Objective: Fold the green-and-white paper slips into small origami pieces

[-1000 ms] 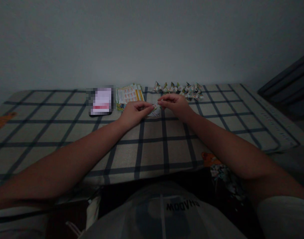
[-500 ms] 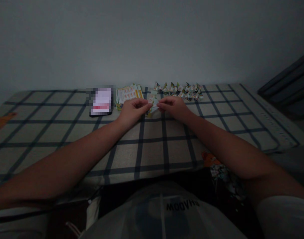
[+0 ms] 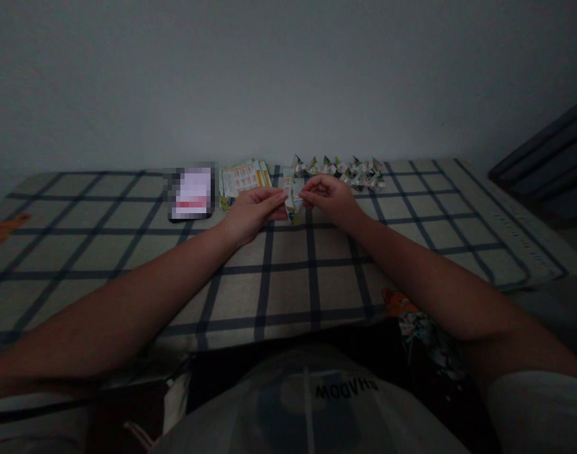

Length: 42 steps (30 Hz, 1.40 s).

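Note:
My left hand point(image 3: 253, 211) and my right hand point(image 3: 328, 197) both pinch a small printed paper piece point(image 3: 292, 200), held upright just above the checked cloth point(image 3: 288, 277). The fingers of each hand are closed on its edges. Behind the hands, a row of several folded printed paper shapes point(image 3: 340, 169) lies along the far edge. A small stack of flat printed paper sheets point(image 3: 243, 180) sits just left of the hands.
A dark device with a bright blurred screen point(image 3: 191, 194) lies left of the paper stack. A plain wall rises behind the cloth. More printed paper point(image 3: 425, 334) lies near my right elbow. A dark object point(image 3: 548, 164) stands at the far right.
The hands lifted the paper piece off the cloth and turned it upright; it lay low and flat between the fingers a second ago.

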Motion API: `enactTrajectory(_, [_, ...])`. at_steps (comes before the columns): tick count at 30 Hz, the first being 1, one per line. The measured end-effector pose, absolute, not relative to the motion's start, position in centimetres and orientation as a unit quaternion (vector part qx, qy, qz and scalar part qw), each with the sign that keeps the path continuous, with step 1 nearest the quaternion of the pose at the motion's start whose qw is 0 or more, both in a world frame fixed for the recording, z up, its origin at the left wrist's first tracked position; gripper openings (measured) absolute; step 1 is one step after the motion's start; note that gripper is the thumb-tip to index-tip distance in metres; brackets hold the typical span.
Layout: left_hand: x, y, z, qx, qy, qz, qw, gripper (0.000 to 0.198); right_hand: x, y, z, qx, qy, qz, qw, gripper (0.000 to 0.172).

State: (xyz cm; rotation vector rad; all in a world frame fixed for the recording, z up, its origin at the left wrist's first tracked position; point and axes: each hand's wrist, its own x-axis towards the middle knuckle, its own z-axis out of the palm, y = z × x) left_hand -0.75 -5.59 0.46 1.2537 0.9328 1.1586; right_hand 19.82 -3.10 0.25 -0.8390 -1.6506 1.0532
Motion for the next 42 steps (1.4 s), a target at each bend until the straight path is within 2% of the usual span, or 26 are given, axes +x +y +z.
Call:
enactTrajectory(10, [-0.7,-5.9,0.1,0.54,0.398,0.505,0.544,0.047,19.7,-4.1,0.6,-0.351,-0.73,0.368,0.455,0.047])
enactTrajectory(17, [-0.5,-6.3,0.6,0.559,0.398,0.5,0.528,0.044,19.8,-4.0,0.3,-0.341,-0.745,0.368,0.439,0.051])
enactTrajectory(24, [-0.8,-6.3,0.4,0.615,0.421,0.495,0.447,0.046,19.9,-3.8,0.0,-0.334,-0.736,0.382,0.448,0.052])
enactTrajectory(29, [-0.9,-6.3,0.4,0.655,0.433,0.49,0.378,0.035,20.0,-3.4,-0.5,-0.321,-0.732,0.377,0.467,0.042])
enactTrajectory(32, [-1.1,-6.1,0.2,0.672,0.457,0.484,0.324,0.031,19.9,-3.8,0.0,-0.348,-0.758,0.307,0.458,0.034])
enactTrajectory(37, [-1.0,-6.3,-0.2,0.668,0.479,0.5,0.273,0.038,19.8,-4.6,0.8,-0.369,-0.801,0.181,0.435,0.018])
enactTrajectory(42, [-0.5,-7.1,0.8,0.656,0.402,0.529,0.359,0.042,19.7,-5.1,0.8,-0.378,-0.808,0.13,0.433,0.019])
